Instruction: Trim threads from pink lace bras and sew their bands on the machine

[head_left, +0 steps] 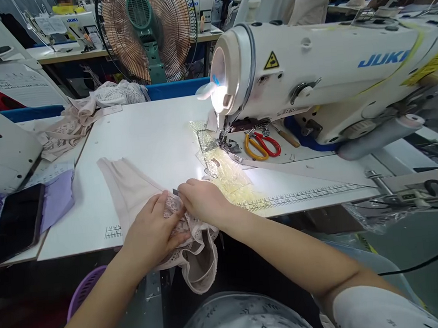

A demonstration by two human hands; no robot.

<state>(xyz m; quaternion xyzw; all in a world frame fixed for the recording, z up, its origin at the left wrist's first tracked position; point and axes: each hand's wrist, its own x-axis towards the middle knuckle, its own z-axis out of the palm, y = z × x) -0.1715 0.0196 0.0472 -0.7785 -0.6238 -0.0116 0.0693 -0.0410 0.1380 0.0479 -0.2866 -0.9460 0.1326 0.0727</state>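
A pale pink lace garment (123, 188) lies over the front edge of the white sewing table (145, 129). Its rounded, cup-like end hangs below the edge. My left hand (152, 233) is closed on the lace part, thumb on top. Close beside it, my right hand (204, 200) is pinched over the same lace. A small dark metal tip (175, 192) pokes out from the right fingers; the rest of that tool is hidden, so I cannot tell its kind. The sewing machine's needle area (223, 138) is lit, beyond my right hand.
Scissors (257, 146) with yellow and red handles lie under the machine arm (328, 66). A phone (15, 223) rests on papers at the left. More lace garments (88, 110) are piled at the back left, before a large fan (148, 34). A purple basket (83, 288) stands below.
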